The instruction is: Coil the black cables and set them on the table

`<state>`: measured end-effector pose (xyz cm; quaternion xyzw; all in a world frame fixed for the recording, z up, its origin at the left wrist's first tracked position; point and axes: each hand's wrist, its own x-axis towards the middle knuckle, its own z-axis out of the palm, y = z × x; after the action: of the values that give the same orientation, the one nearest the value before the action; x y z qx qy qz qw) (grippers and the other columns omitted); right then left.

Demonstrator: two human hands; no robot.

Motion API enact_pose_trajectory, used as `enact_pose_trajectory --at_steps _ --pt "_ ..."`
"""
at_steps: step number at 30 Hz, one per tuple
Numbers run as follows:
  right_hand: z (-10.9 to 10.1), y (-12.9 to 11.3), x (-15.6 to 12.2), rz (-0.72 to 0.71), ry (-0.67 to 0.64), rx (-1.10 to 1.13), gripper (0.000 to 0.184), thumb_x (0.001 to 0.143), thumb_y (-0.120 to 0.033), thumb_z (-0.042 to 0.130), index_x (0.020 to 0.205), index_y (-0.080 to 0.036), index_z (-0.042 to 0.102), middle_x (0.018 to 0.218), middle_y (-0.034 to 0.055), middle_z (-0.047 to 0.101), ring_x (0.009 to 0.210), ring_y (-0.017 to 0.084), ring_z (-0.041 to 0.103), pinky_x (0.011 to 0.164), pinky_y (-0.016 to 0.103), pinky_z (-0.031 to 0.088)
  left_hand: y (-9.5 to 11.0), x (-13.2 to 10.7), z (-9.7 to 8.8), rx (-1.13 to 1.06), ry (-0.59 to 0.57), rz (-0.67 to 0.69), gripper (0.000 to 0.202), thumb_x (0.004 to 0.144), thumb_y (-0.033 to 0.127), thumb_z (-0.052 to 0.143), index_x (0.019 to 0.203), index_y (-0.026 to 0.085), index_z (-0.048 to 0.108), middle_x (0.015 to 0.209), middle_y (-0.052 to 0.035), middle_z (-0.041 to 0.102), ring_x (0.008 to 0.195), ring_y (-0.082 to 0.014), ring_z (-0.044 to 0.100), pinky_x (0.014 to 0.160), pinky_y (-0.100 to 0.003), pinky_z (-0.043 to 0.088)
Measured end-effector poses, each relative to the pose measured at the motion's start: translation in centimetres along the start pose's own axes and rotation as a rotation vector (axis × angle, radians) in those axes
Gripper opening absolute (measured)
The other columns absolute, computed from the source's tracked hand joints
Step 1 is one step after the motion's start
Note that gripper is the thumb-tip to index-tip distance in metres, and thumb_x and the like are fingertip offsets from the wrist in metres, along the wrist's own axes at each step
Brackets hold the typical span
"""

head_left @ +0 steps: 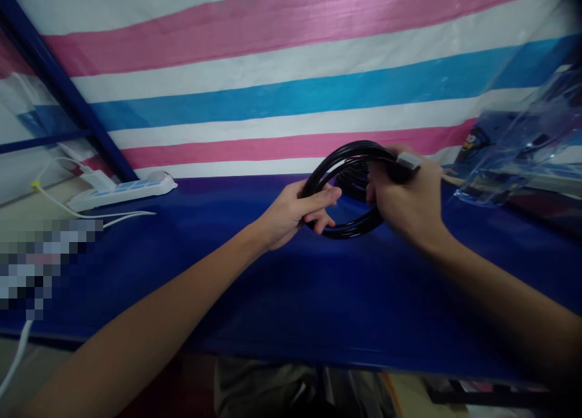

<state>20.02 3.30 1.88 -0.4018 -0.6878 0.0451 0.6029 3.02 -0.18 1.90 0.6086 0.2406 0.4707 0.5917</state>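
A black cable wound into a coil [350, 157] is held upright just above the blue table [273, 284]. My left hand [295, 212] grips the coil's left side, fingers curled round the strands. My right hand [404, 193] is closed on the coil's right side, and a grey plug end [408, 161] sticks out above its fingers. Both forearms reach in from the bottom of the view.
A white power strip [122, 190] with white cords lies at the back left of the table. Clear plastic bags [522, 145] sit at the right. A pink, white and blue striped sheet [273, 72] hangs behind. A blue post [59, 78] slants at the left.
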Motion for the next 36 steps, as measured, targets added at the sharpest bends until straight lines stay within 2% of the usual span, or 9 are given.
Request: enact_pose_trajectory --at_steps 2,5,11,17,20,22,25,28,36 --pt "0.4 0.3 0.0 0.16 -0.077 0.065 0.021 0.083 -0.03 0.054 0.065 -0.018 0.055 0.045 -0.0016 0.05 0.042 0.013 0.049 0.048 0.027 0.039 0.1 0.0 0.0 -0.101 0.011 -0.052 0.041 0.087 0.042 0.051 0.056 0.018 0.037 0.04 0.0108 0.021 0.033 -0.0026 0.026 0.047 -0.019 0.039" --pt "0.6 0.4 -0.2 0.218 -0.25 0.135 0.018 0.08 -0.03 0.059 0.067 -0.018 0.058 0.055 0.0022 0.059 0.05 0.015 0.056 0.049 0.029 0.043 0.6 -0.1 -0.3 -0.219 0.049 -0.129 0.057 0.088 0.06 0.032 0.049 0.019 0.024 0.038 0.0099 0.013 0.03 -0.0027 0.01 0.033 -0.018 0.019" --pt "0.1 -0.3 -0.7 0.082 -0.232 0.28 0.018 0.077 -0.031 0.064 0.09 -0.021 0.059 0.077 0.0021 0.064 0.067 0.018 0.062 0.064 0.032 0.05 1.1 0.1 -0.4 -0.177 0.14 -0.136 0.055 0.089 0.051 0.035 0.045 0.021 0.022 0.035 0.0096 0.011 0.028 -0.0034 0.01 0.032 -0.019 0.016" --pt "-0.4 -1.1 -1.0 -0.101 -0.261 0.105 0.021 0.078 -0.027 0.062 0.098 -0.024 0.06 0.079 0.0016 0.066 0.066 0.018 0.062 0.064 0.032 0.049 0.3 0.2 -0.1 0.009 0.179 -0.132 0.055 0.083 0.055 0.047 0.045 0.022 0.023 0.036 0.0097 0.015 0.029 -0.0025 0.015 0.032 -0.019 0.014" --pt "-0.4 -1.5 -0.9 0.03 -0.408 0.188 0.011 0.081 -0.031 0.059 0.084 -0.021 0.06 0.051 -0.0025 0.057 0.044 0.014 0.054 0.047 0.027 0.043 -0.1 0.1 -0.3 0.062 0.232 -0.061 0.056 0.08 0.055 0.051 0.046 0.021 0.023 0.038 0.0094 0.016 0.03 -0.0022 0.015 0.032 -0.019 0.013" --pt "-0.5 -1.7 -0.7 0.163 -0.519 0.281 0.018 0.079 -0.035 0.063 0.073 -0.019 0.058 0.041 -0.0037 0.051 0.035 0.012 0.047 0.039 0.025 0.037 -0.4 0.1 -0.3 0.08 0.287 0.02 0.055 0.081 0.053 0.052 0.047 0.021 0.024 0.04 0.0092 0.017 0.031 -0.0022 0.015 0.032 -0.019 0.014" --pt "-0.7 -1.8 -0.3 0.317 -0.644 0.472 0.023 0.074 -0.035 0.069 0.067 -0.018 0.055 0.036 -0.0072 0.041 0.031 0.01 0.043 0.041 0.027 0.042 -0.8 -0.1 -0.1 0.112 0.342 0.143 0.053 0.082 0.05 0.053 0.048 0.02 0.025 0.041 0.0088 0.017 0.033 -0.0027 0.018 0.034 -0.019 0.018" --pt "-0.8 -1.5 -0.1 0.35 -0.686 0.503 0.021 0.072 -0.033 0.071 0.069 -0.018 0.057 0.036 -0.0088 0.037 0.031 0.009 0.041 0.045 0.028 0.046 -1.2 -0.3 -0.1 0.118 0.281 0.15 0.053 0.082 0.051 0.053 0.047 0.019 0.029 0.04 0.0091 0.019 0.032 -0.0029 0.019 0.035 -0.02 0.024" --pt "-1.0 1.4 -1.1 0.348 -0.679 0.442 0.022 0.075 -0.033 0.068 0.066 -0.017 0.057 0.037 -0.0076 0.041 0.032 0.008 0.042 0.044 0.025 0.043 -2.5 -0.9 -1.7 0.015 0.006 -0.067 0.057 0.085 0.058 0.039 0.044 0.02 0.032 0.035 0.0085 0.022 0.03 -0.0048 0.031 0.055 -0.025 0.047"
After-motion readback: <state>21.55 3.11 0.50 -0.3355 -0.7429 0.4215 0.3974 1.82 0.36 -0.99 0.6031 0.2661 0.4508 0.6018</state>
